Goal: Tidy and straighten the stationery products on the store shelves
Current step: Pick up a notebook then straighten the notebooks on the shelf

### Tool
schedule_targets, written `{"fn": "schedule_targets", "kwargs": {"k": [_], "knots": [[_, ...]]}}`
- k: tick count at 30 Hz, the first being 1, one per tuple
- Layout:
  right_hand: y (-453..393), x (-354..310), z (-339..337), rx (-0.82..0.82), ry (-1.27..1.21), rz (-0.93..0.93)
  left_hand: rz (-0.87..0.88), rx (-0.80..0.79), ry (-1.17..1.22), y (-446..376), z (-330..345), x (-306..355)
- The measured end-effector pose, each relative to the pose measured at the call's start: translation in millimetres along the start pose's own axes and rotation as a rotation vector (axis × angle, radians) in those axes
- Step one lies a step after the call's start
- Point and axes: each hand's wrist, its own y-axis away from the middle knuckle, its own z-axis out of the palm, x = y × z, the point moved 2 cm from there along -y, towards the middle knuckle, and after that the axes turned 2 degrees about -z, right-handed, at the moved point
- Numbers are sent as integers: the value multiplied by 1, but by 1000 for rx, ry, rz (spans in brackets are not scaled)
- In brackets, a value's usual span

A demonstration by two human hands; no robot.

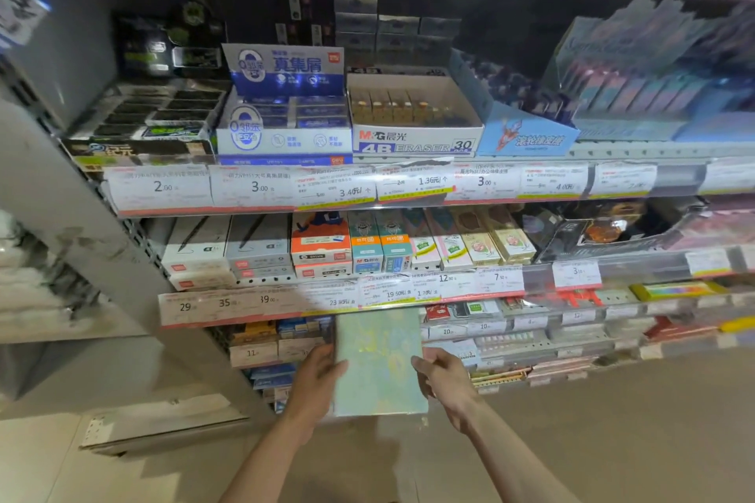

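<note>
Head view: both hands on one pack, low at 6 o'clock.
Left hand (pixel 322 370) and right hand (pixel 439 374) grip opposite side edges of flat pale-green marbled pack (pixel 378 363), held in front of lower shelf (pixel 261 304); blue-white eraser box (pixel 412 145) at 12 o'clock.

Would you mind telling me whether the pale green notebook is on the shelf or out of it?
Out: both hands hold the notebook before the shelves.

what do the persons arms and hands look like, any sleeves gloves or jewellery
Both forearms are bare as far as the frame shows, with no sleeve cuff in view. The left hand and right hand wear no gloves. No watch, bracelet or ring can be seen on either, though the view is somewhat blurred.
</note>
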Motion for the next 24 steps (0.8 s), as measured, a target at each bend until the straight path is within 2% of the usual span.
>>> {"fn": "schedule_targets", "kwargs": {"k": [9,13,20,24], "knots": [[51,47,-33,108,-58,-1,10,-181,-238,19,32,-10],[72,67,-60,205,-190,3,59,-250,-253,29,66,-7],[100,70,-129,402,-235,-112,261,-308,-259,49,140,17],[106,52,-182,451,-258,-220,377,-319,-216,67,191,46]]}}
